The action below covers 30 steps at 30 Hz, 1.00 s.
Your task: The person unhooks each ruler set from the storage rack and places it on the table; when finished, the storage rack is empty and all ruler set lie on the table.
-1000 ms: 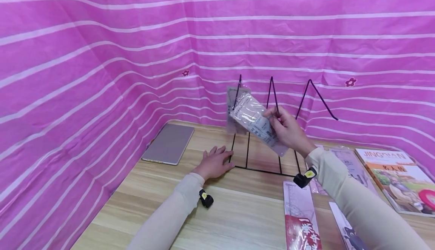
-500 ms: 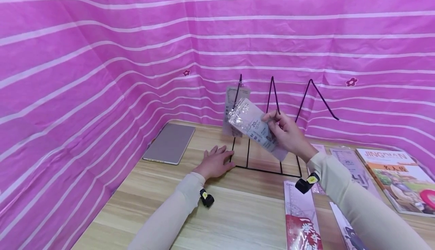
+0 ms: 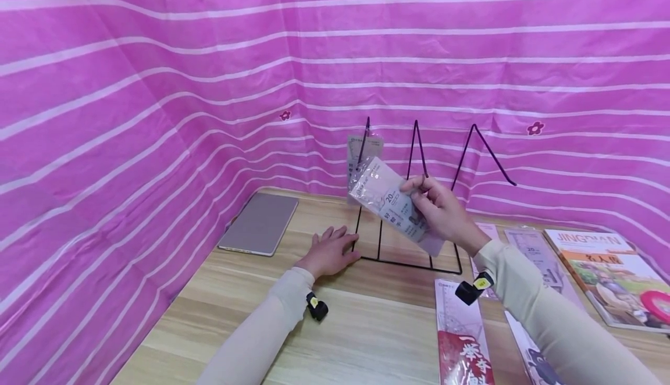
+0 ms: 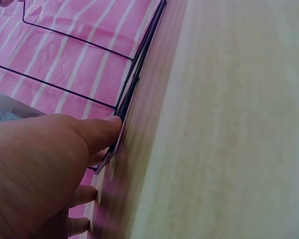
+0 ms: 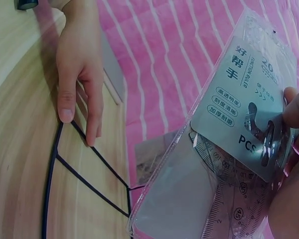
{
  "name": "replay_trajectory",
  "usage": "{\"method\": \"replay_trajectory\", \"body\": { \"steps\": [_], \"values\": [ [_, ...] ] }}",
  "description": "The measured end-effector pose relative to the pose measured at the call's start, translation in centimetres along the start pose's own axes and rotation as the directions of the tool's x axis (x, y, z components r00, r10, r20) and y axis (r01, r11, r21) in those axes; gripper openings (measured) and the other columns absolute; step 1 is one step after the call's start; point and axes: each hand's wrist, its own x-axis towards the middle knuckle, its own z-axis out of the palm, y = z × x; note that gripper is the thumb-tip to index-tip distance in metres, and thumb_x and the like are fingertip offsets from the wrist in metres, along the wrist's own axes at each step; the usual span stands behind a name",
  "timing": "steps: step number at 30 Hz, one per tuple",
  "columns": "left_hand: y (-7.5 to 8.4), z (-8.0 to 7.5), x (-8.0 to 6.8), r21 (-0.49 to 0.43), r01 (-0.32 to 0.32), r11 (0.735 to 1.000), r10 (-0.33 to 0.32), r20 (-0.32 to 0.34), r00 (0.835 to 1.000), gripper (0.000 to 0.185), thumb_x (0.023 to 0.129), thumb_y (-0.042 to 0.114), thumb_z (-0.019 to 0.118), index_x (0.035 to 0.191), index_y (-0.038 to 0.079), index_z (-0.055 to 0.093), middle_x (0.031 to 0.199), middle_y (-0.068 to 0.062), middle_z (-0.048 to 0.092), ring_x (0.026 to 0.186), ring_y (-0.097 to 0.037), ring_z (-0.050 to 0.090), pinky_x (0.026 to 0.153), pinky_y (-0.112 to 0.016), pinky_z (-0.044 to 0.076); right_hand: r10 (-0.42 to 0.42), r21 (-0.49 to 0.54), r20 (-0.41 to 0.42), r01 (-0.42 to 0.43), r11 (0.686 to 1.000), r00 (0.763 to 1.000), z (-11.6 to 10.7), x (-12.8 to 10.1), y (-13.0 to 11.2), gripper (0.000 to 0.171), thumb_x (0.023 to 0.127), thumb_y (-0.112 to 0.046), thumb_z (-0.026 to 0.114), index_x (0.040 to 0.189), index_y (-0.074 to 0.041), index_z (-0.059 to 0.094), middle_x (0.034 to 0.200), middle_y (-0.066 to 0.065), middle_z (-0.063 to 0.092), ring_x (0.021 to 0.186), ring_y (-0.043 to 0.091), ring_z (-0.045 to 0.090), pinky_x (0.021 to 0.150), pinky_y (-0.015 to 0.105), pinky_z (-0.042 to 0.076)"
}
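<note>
Lower and slightly further from the wire rack's left divider than a moment ago, the clear ruler packet (image 3: 391, 203) hangs tilted in the right hand (image 3: 442, 210), its upper corner overlapping the packet already standing in the rack (image 3: 362, 151); the fingers (image 3: 413, 182) and thumb pinch it at its lower right part, and in the right wrist view the fingertips (image 5: 292, 110) cover the packet's edge, so some of the print is hidden; a protractor scale shows through the plastic.

The left hand (image 3: 330, 251) has not shifted; it lies flat on the table (image 3: 366, 338), fingers straight and holding nothing, their tips touching the front left corner of the black wire rack (image 3: 413, 199); the left wrist view is blurred near the rack's base wire, and whether the thumb presses that wire or only lies beside it cannot be told.

Near the table's back left corner lies a grey tablet (image 3: 260, 223); along the right edge lie more packets (image 3: 528, 251) and a book (image 3: 607, 274), its far side cut off by the frame; at the front edge a red-printed packet (image 3: 463, 338) is also cut off below; the right forearm hides part of the packets beneath it.
</note>
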Motion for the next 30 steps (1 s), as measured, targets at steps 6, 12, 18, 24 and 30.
{"method": "replay_trajectory", "body": {
  "steps": [6,12,18,24,30],
  "values": [
    [0.1,0.1,-0.1,-0.004,0.001,1.000,-0.001,0.013,1.000,0.059,0.106,0.052,0.056,0.159,0.028,0.048,0.173,-0.011,0.030,0.161,-0.046,0.019,0.125,-0.077,0.009,0.019,0.014,-0.007,-0.019,1.000,1.000,0.0,-0.3,0.1,0.024,0.109,-0.002,0.044,0.122,0.003,0.062,0.130,0.024,0.067,0.097,0.012,0.069,0.081,0.024,0.060],
    [0.1,-0.1,-0.2,0.005,-0.004,1.000,0.004,0.004,1.000,0.059,0.106,0.052,0.056,0.158,0.027,0.049,0.173,-0.011,0.031,0.161,-0.046,0.021,0.124,-0.078,0.010,0.022,0.007,-0.029,-0.022,1.000,0.999,-0.6,-0.9,0.6,0.022,0.110,-0.004,0.044,0.122,0.004,0.060,0.139,0.022,0.063,0.097,0.008,0.067,0.081,0.023,0.059],
    [0.1,0.0,-0.3,0.001,0.002,1.000,-0.002,0.010,1.000,0.060,0.106,0.053,0.055,0.159,0.027,0.048,0.173,-0.012,0.031,0.161,-0.047,0.020,0.124,-0.078,0.010,0.066,0.014,-0.040,-0.065,0.998,0.997,-1.2,-1.3,1.4,0.023,0.110,-0.007,0.046,0.125,0.002,0.060,0.138,0.024,0.063,0.096,0.006,0.067,0.078,0.025,0.061],
    [0.2,0.0,-0.3,-0.009,-0.005,1.000,0.005,0.004,1.000,0.059,0.106,0.051,0.056,0.158,0.025,0.049,0.172,-0.013,0.032,0.160,-0.047,0.021,0.124,-0.078,0.012,0.141,0.006,-0.067,-0.141,0.990,0.988,-2.5,-2.4,2.0,0.029,0.109,-0.010,0.052,0.134,0.001,0.061,0.121,0.025,0.066,0.086,0.005,0.066,0.072,0.022,0.060],
    [0.1,-0.1,-0.2,-0.001,-0.001,1.000,0.001,0.005,1.000,0.059,0.106,0.052,0.055,0.159,0.027,0.049,0.173,-0.011,0.031,0.161,-0.046,0.019,0.125,-0.077,0.011,0.239,-0.144,-0.088,-0.250,0.957,0.967,-4.1,-4.3,2.9,0.037,0.110,-0.024,0.056,0.142,-0.008,0.062,0.118,0.020,0.069,0.086,0.009,0.063,0.070,0.022,0.056]
  ]
}}
